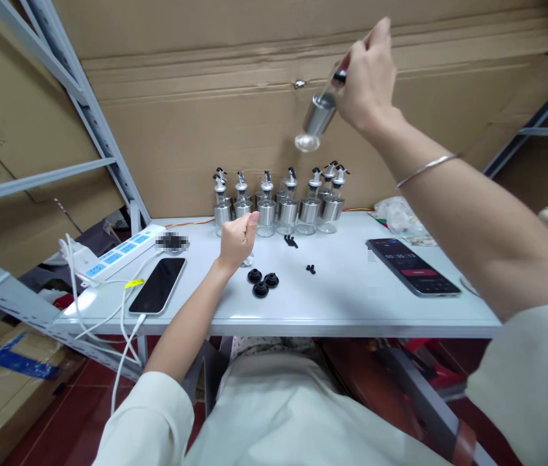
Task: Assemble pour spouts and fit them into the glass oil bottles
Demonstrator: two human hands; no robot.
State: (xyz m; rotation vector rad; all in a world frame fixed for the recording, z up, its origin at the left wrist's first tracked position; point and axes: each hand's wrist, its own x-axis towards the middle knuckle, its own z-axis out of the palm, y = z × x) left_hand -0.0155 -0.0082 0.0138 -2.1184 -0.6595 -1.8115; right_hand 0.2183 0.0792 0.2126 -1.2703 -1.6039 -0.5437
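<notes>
Steel-sleeved clear glass bottle (pixel 320 114) – tilted above the row of steel-and-glass spouted bottles (pixel 287 212), right hand (pixel 368 84) fingers closed round its upper part. Left hand (pixel 238 243) in front of row, fingers curled narrow, contents can't tell. Risk: loose grip on tilted glass – could drop onto row. Count: one raised bottle, eight spouts visible in row, three round black stoppers (pixel 260 288) before it.

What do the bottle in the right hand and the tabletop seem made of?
The bottle looks like clear glass, maybe plastic, since its base is transparent; its band seems brushed metal, from the silvery sheen. The tabletop, glossy and white with bright reflections, could be painted metal or laminate.
</notes>
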